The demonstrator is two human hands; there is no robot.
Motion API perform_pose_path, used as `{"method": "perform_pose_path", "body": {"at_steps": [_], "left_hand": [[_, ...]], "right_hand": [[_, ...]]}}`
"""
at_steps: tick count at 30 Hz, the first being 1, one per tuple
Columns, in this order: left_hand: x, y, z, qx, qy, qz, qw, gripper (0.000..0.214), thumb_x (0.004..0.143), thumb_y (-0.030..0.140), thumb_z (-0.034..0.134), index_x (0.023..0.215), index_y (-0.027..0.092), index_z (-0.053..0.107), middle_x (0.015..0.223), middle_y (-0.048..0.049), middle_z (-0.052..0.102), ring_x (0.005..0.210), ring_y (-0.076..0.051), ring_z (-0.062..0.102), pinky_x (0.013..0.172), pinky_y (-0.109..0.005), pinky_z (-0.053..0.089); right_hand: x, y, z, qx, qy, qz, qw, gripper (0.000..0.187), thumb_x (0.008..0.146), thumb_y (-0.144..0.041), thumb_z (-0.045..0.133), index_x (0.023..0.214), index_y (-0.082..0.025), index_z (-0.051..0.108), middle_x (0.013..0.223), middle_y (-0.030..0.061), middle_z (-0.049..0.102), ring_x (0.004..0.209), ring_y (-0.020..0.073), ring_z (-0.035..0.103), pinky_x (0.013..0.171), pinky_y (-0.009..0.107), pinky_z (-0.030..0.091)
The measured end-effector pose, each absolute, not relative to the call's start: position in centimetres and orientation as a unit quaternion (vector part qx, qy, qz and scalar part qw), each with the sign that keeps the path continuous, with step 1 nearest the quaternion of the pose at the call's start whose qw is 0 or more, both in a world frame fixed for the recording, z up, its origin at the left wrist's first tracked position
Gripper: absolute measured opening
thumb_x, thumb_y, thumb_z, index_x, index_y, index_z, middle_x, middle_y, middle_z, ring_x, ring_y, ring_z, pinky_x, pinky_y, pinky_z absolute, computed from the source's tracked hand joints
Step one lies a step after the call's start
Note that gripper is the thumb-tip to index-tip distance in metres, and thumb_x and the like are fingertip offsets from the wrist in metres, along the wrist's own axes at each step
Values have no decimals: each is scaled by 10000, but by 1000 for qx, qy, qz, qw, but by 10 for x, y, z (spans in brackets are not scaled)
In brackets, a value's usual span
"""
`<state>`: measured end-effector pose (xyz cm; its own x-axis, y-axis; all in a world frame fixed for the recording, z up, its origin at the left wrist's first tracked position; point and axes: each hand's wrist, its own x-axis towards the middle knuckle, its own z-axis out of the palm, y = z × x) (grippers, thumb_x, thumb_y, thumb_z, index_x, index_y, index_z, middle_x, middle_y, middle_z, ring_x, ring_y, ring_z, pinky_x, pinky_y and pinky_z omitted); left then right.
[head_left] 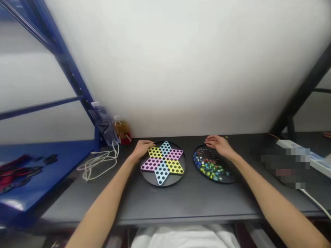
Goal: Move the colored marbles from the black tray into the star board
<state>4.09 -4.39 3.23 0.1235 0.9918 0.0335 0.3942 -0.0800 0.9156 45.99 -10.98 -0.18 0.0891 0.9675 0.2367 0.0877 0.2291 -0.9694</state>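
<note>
A Chinese checkers board (162,162), star-shaped with pink, yellow and light blue points full of dark holes, lies in a round black tray (148,177). My left hand (143,148) is at the tray's upper left rim, fingers bent over the edge of tray and board; the thumb is hidden. To the right, a second round black tray (195,165) holds many loose glass marbles (210,168) in blue, yellow, green, red and clear. Above its far side hovers my right hand (219,144), fingers stretched out to the left and slightly apart, with nothing visible in them.
A coiled white cable (99,162) lies on the dark table (196,201) at left. Behind it stand a clear plastic bottle (103,120) and an amber bottle (121,130). A long white box (307,155) is at right, by a blurred-out patch. Blue metal posts (67,62) rise at left.
</note>
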Motion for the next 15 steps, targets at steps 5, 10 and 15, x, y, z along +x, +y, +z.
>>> {"method": "perform_pose_path", "body": {"at_steps": [5, 10, 15], "left_hand": [[43, -41, 29, 708, 575, 318, 259, 280, 684, 369, 633, 809, 157, 767, 810, -52, 741, 816, -228, 661, 721, -292, 488], [38, -42, 29, 786, 530, 278, 154, 285, 755, 351, 556, 802, 172, 773, 867, -52, 748, 845, -227, 665, 796, -301, 478], [35, -39, 25, 807, 507, 267, 143, 300, 779, 353, 523, 819, 187, 770, 868, -33, 751, 832, -216, 673, 793, -287, 492]], "right_hand": [[461, -117, 4, -534, -621, 322, 474, 201, 815, -326, 625, 950, -184, 577, 803, 74, 713, 708, 214, 708, 659, 353, 602], [465, -122, 13, -546, -714, 226, 375, 157, 807, -278, 615, 935, -191, 642, 852, 68, 741, 829, 226, 704, 769, 350, 555], [462, -122, 10, -553, -717, 222, 361, 316, 731, -170, 647, 1044, -206, 631, 940, 58, 735, 744, 177, 681, 731, 312, 547]]}}
